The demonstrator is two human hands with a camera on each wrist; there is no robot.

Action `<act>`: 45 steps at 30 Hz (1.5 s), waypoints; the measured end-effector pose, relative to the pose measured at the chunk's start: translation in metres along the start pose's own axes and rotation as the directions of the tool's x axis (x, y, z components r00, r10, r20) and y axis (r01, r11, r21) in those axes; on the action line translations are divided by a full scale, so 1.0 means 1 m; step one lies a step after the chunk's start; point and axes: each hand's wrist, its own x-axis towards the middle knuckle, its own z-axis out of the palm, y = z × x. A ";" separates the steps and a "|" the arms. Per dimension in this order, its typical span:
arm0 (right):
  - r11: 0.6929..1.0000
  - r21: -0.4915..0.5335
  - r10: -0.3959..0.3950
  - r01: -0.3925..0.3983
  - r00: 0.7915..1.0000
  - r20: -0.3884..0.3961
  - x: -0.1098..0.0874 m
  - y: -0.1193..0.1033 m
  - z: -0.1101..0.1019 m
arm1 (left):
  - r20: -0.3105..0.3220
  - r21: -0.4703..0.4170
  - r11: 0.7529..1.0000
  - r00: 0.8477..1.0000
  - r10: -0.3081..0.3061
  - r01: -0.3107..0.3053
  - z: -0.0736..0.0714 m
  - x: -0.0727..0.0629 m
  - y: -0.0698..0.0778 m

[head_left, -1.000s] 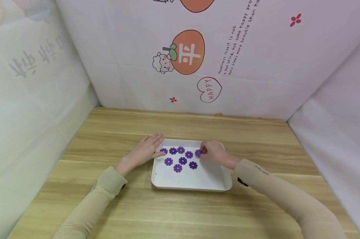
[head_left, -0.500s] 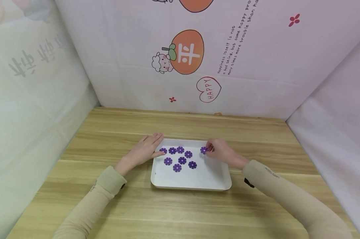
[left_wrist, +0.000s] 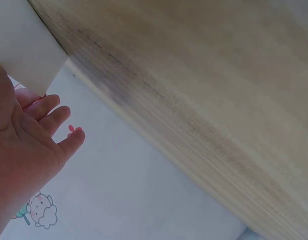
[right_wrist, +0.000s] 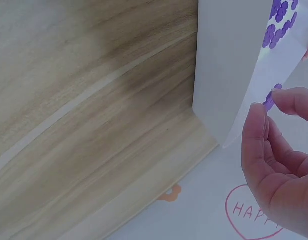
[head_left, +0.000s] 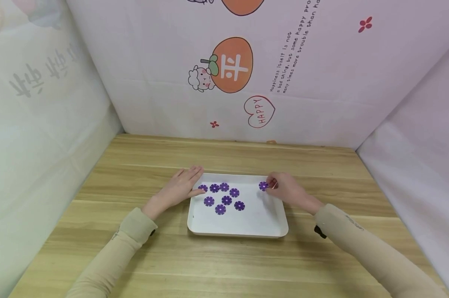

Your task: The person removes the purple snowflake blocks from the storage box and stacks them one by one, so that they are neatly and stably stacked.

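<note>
A white tray point(head_left: 239, 227) lies on the table, with several purple notched discs, flower-like with pale centres, in its left half. My left hand point(head_left: 177, 188) rests over the tray's far left corner with straight fingers, its thumb partly covering one disc point(head_left: 202, 188). In the left wrist view that hand point(left_wrist: 31, 135) is at the tray's outer wall point(left_wrist: 34, 55). Above the tray's far right part, my right hand point(head_left: 289, 190) pinches a single purple notched disc point(head_left: 263, 186) between thumb and forefinger. The right wrist view shows the same pinch on the disc point(right_wrist: 269, 102).
The wooden table point(head_left: 224, 265) surrounds the tray on all sides. A white printed cloth point(head_left: 165, 103) stands as a wall behind the table, with plain white cloth walls at left and right.
My right hand has moved to the right, carrying the pinched purple disc from near the group toward the tray's far right corner. The left hand and the other discs have stayed in place.
</note>
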 end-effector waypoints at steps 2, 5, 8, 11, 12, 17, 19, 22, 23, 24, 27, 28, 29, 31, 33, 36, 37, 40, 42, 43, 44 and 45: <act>1.000 0.003 -0.002 0.002 1.000 -0.009 -0.002 0.003 -0.003 | 0.002 0.001 1.000 1.000 0.000 0.000 0.000 0.000 0.000; 1.000 0.010 -0.009 0.010 1.000 -0.029 -0.005 0.010 -0.006 | 0.002 0.000 1.000 1.000 0.001 -0.001 0.000 0.000 0.000; 1.000 0.023 -0.008 0.009 0.999 -0.049 -0.007 0.016 -0.008 | -0.001 -0.004 1.000 1.000 0.002 -0.002 0.000 0.000 0.000; 1.000 0.028 0.002 0.000 0.998 -0.067 -0.010 0.022 -0.011 | -0.002 -0.007 1.000 1.000 0.001 -0.001 0.000 0.000 0.000; 1.000 0.027 0.002 0.000 0.997 -0.072 -0.011 0.024 -0.011 | -0.002 -0.008 1.000 1.000 0.001 -0.001 0.000 -0.001 0.000; 1.000 0.007 -0.008 0.009 0.994 -0.106 -0.017 0.030 -0.014 | 0.000 -0.008 1.000 1.000 0.003 -0.003 -0.001 -0.001 0.000; 1.000 0.000 -0.020 0.020 0.992 -0.125 -0.020 0.032 -0.015 | 0.002 -0.007 1.000 1.000 0.001 -0.001 -0.002 -0.001 0.001; 1.000 -0.006 -0.032 0.031 0.989 -0.147 -0.023 0.037 -0.016 | 0.003 -0.004 1.000 1.000 0.001 -0.001 -0.002 -0.001 0.001; 0.999 -0.006 -0.036 0.035 0.988 -0.152 -0.024 0.038 -0.017 | 0.003 -0.003 1.000 1.000 0.002 -0.002 -0.003 -0.001 0.002; 0.999 -0.007 -0.036 0.035 0.987 -0.157 -0.025 0.041 -0.017 | 0.006 -0.008 1.000 1.000 -0.001 0.001 -0.003 -0.001 0.002; 1.000 -0.001 -0.030 0.030 0.986 -0.165 -0.029 0.046 -0.018 | 0.004 -0.009 1.000 1.000 0.002 -0.002 -0.003 -0.001 0.002; 1.000 0.005 -0.026 0.028 0.986 -0.167 -0.031 0.048 -0.019 | 0.004 -0.011 1.000 1.000 0.001 -0.001 -0.003 -0.001 0.002; 1.000 0.012 -0.023 0.026 0.986 -0.167 -0.032 0.050 -0.020 | 0.004 -0.013 1.000 1.000 0.001 -0.001 -0.002 -0.001 0.002; 1.000 0.021 -0.011 0.015 0.986 -0.166 -0.035 0.053 -0.021 | 0.002 -0.013 1.000 1.000 0.001 -0.001 -0.002 -0.001 0.001; 1.000 0.020 0.001 0.002 0.986 -0.166 -0.037 0.057 -0.021 | 0.000 -0.013 1.000 1.000 0.001 -0.001 -0.002 -0.001 0.001; 1.000 0.000 0.018 -0.019 0.986 -0.166 -0.039 0.063 -0.022 | 0.001 -0.011 1.000 1.000 -0.002 0.002 -0.002 -0.001 0.002; 1.000 -0.006 0.024 -0.026 0.986 -0.167 -0.040 0.064 -0.022 | -0.002 -0.007 1.000 1.000 0.000 0.000 -0.003 -0.001 0.002; 0.999 -0.015 0.041 -0.045 0.985 -0.168 -0.040 0.069 -0.022 | -0.004 -0.006 1.000 1.000 -0.001 0.001 -0.003 -0.001 0.002; 0.998 -0.013 0.051 -0.054 0.985 -0.166 -0.041 0.071 -0.022 | -0.007 -0.002 1.000 1.000 0.003 -0.003 -0.003 -0.001 0.002; 0.998 -0.009 0.054 -0.056 0.985 -0.165 -0.042 0.073 -0.022 | -0.009 0.000 1.000 1.000 0.005 -0.005 -0.003 -0.001 0.002; 0.998 -0.007 0.057 -0.059 0.985 -0.163 -0.042 0.074 -0.022 | -0.008 -0.004 1.000 1.000 0.005 -0.005 -0.003 -0.001 0.002; 0.998 -0.004 0.061 -0.062 0.985 -0.162 -0.043 0.076 -0.022 | -0.009 -0.003 1.000 1.000 0.007 -0.007 -0.003 -0.001 0.002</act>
